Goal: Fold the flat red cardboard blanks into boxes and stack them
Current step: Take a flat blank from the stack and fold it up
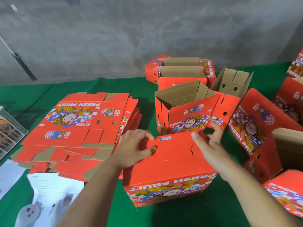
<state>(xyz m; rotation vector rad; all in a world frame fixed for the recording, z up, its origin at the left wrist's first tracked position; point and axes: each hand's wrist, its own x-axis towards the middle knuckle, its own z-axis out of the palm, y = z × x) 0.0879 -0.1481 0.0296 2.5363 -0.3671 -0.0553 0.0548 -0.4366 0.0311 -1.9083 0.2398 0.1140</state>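
A red "FRESH FRUIT" box (pixel 170 179) stands in front of me on the green table (pixel 188 217), its bottom flaps turned up and folded in. My left hand (pixel 136 148) lies on the left flap, thumb and fingers pinching its edge. My right hand (pixel 208 145) presses on the right flap with straight fingers, thumb on top. A pile of flat red blanks (pixel 77 126) lies to the left. Folded open-topped boxes (pixel 185 110) stand in a row behind, running back to the wall.
More red boxes (pixel 255 122) lie tipped at the right and along the right edge. White printed papers (pixel 49 194) lie at the front left. A wire crate (pixel 9 130) sits at the far left. A grey concrete wall (pixel 131 30) bounds the back.
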